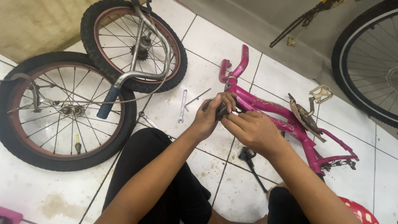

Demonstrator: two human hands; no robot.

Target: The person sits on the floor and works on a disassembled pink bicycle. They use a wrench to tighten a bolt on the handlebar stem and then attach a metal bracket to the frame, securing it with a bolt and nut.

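Head view: pink bicycle frame (286, 114) lies on white tiled floor (207, 79), fork end toward top. Left hand (211, 114) and right hand (251, 128) meet at frame's front tube, fingers closed around small dark part there; part itself too hidden to tell. Silver wrench (182, 105) lies just left of hands. Two wheels (62, 112) and handlebar (137, 66) lie farther left. Black kickstand (253, 164) below right hand.

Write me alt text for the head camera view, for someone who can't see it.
Both hands, left hand and right hand, work together at the front end of a pink bicycle frame lying on a white tiled floor. Two detached wheels lie to the left with silver handlebars across them, and a wrench rests nearby.
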